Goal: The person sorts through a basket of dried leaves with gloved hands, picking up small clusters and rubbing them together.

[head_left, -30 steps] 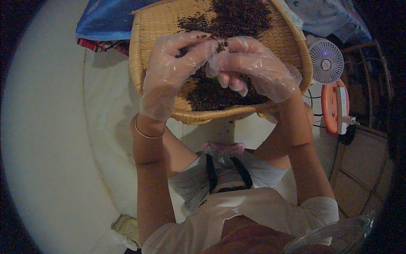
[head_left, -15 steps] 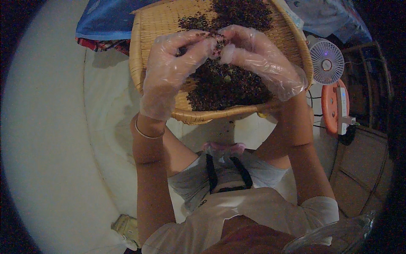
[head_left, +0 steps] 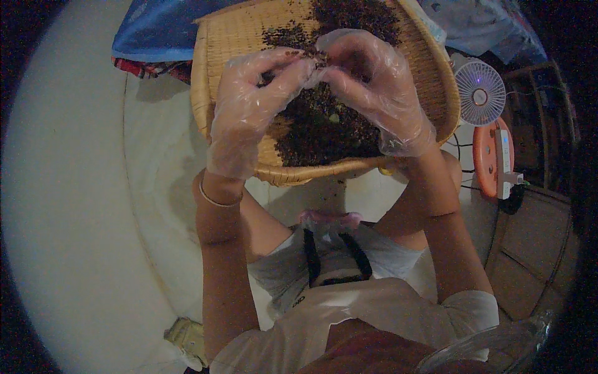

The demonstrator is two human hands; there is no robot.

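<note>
Both my hands wear thin clear plastic gloves and meet over a woven basket tray (head_left: 200, 93). My left hand (head_left: 252, 93) is closed in a pinch around a clump of small dark reddish-brown dried bits (head_left: 317, 59). Fingertips of my right hand (head_left: 377, 87) are curled closed against the same clump, from its other side. Whether stems hold the bits together is too small to make out. Beneath my hands lies a large dark heap (head_left: 330, 137) of similar bits, with a pale greenish piece (head_left: 334, 118) on top. Another dark heap (head_left: 355, 19) sits at the tray's far side.
A small white fan (head_left: 479, 93) stands right of the tray, beside an orange stool (head_left: 483, 153) with a white power strip (head_left: 503, 162) on it. Blue cloth (head_left: 156, 31) hangs at the far left. My knees flank the tray's near edge.
My right hand has turned and shifted slightly left, its fingers now more curled and its thumb nearer the left hand's fingertips. The left hand stays nearly in place.
</note>
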